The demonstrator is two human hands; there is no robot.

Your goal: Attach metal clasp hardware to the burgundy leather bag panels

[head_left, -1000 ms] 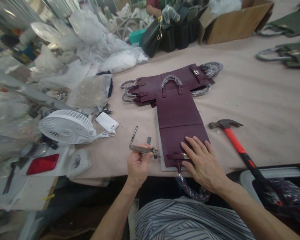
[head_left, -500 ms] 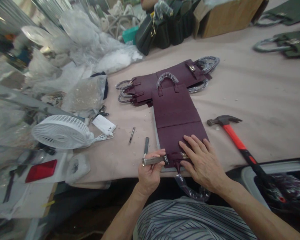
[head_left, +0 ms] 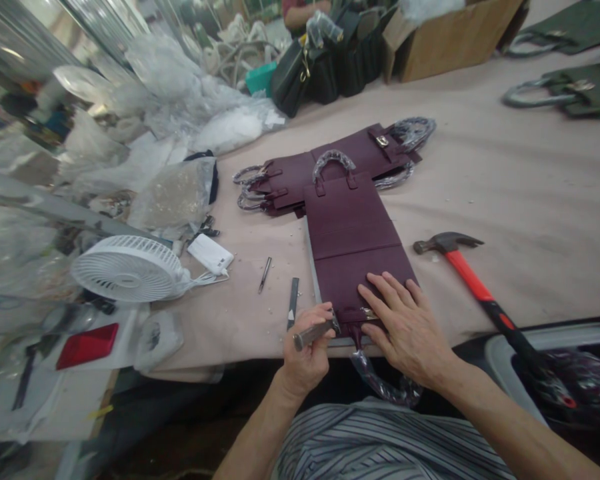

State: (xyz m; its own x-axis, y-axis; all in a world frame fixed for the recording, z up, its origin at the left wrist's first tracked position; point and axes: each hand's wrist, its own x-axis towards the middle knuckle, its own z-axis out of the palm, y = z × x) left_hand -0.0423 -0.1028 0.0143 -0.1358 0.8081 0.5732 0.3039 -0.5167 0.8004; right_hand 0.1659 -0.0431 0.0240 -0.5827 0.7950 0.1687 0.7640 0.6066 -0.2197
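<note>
A dark maroon leather bag panel [head_left: 353, 220] lies flat at the table's front edge, its near plastic-wrapped handle [head_left: 380, 380] hanging over. My left hand [head_left: 307, 347] is closed round a metal punch [head_left: 311, 335], whose far end is at the panel's lower left corner. Across the panel's lower right side my right hand [head_left: 405, 327] rests flat with fingers spread, beside a small metal clasp piece [head_left: 367, 313]. Just left of the panel lies a flat dark metal bar [head_left: 293, 297]. A slim metal rod tool [head_left: 265, 275] is further left.
Right of the panel lies a claw hammer [head_left: 467, 273], its handle over the front edge above a grey bin [head_left: 500, 360]. More maroon bag pieces [head_left: 290, 177] lie behind. A white fan [head_left: 130, 267], power bank [head_left: 210, 253] and cardboard box [head_left: 455, 43] stand around. Another person's arm [head_left: 305, 13] shows at the back.
The punch in my left hand has swung, its near end now lower and pointing more toward me. My right hand stays on the panel. The view has shifted slightly.
</note>
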